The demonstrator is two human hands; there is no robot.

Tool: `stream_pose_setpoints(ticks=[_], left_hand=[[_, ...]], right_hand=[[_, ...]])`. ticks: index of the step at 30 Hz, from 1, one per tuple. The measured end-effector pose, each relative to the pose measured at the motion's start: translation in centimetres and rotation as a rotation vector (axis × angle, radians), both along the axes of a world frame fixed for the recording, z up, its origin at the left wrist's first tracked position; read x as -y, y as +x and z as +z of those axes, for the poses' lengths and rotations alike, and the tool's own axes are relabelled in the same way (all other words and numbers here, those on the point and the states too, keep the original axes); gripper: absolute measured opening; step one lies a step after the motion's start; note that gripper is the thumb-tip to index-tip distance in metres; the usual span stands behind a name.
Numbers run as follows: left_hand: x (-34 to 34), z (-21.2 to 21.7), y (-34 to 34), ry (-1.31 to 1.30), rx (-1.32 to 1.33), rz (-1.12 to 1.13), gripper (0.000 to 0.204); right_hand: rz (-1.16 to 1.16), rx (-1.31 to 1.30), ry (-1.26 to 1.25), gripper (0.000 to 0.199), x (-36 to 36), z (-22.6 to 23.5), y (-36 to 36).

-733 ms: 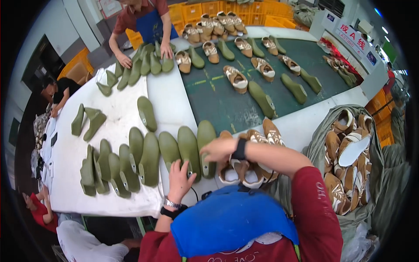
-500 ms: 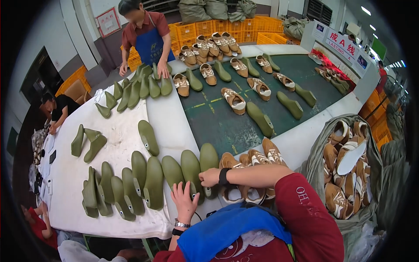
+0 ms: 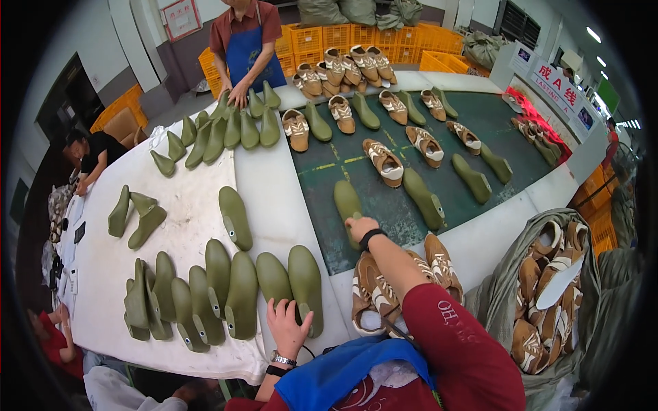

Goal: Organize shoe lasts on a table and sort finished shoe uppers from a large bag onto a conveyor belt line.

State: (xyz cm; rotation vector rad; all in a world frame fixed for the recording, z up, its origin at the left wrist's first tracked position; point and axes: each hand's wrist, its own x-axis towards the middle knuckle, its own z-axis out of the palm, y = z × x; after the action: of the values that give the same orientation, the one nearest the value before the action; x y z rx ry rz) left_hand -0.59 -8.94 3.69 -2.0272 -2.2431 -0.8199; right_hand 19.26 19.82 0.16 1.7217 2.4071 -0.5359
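My right hand (image 3: 361,229) grips a green shoe last (image 3: 347,199) by its heel end, over the near-left part of the dark green belt. My left hand (image 3: 288,327) is spread, its fingers touching the heel ends of two green lasts, a left one (image 3: 273,275) and a right one (image 3: 305,284). These two lie side by side on the white table edge. Beneath my right forearm sits a row of brown-and-white sneakers (image 3: 379,288), partly hidden by the arm. On the belt, other sneakers (image 3: 383,163) and lasts (image 3: 423,198) lie in pairs and rows.
More green lasts (image 3: 242,294) stand on the white cloth (image 3: 185,233) at my left. A grey-green sack (image 3: 493,274) full of sneakers is at the right. Across the table, a person in a blue apron (image 3: 247,65) handles lasts. Yellow crates (image 3: 336,35) line the back.
My right hand has carried one last from the near row up and forward onto the belt. My left hand stays by the two remaining lasts. The person opposite has shifted their hands leftward among the lasts.
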Motion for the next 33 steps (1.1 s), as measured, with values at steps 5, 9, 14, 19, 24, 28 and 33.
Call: stream_pose_setpoints(ticks=[5, 9, 14, 19, 24, 28, 33], left_hand=[[-0.1, 0.0, 0.0, -0.007, 0.004, -0.009, 0.046], [0.0, -0.1, 0.1, 0.0, 0.001, -0.006, 0.045], [0.5, -0.4, 0.0, 0.017, -0.002, -0.047, 0.044], [0.1, -0.6, 0.0, 0.006, -0.041, -0.043, 0.043], [-0.5, -0.5, -0.2, 0.043, -0.064, -0.1, 0.041], [-0.7, -1.1, -0.5, -0.061, -0.116, -0.118, 0.045], [-0.4, 2.1, 2.0, -0.104, -0.154, -0.171, 0.053]], right_hand=[[-0.03, 0.049, -0.016, 0.031, -2.6, 0.4, 2.3], [0.034, 0.028, -0.011, 0.035, -2.3, 0.1, 2.9], [0.089, -0.002, -0.19, 0.062, -1.0, 2.8, 4.5], [0.283, -0.351, -0.062, 0.028, 2.4, 8.9, 8.8], [0.356, -0.501, -0.129, 0.023, 12.3, 19.8, 11.7], [0.087, -0.783, 0.093, 0.021, 14.2, 20.6, 15.6], [0.041, -0.098, 0.064, 0.028, 17.2, 20.3, 19.9]])
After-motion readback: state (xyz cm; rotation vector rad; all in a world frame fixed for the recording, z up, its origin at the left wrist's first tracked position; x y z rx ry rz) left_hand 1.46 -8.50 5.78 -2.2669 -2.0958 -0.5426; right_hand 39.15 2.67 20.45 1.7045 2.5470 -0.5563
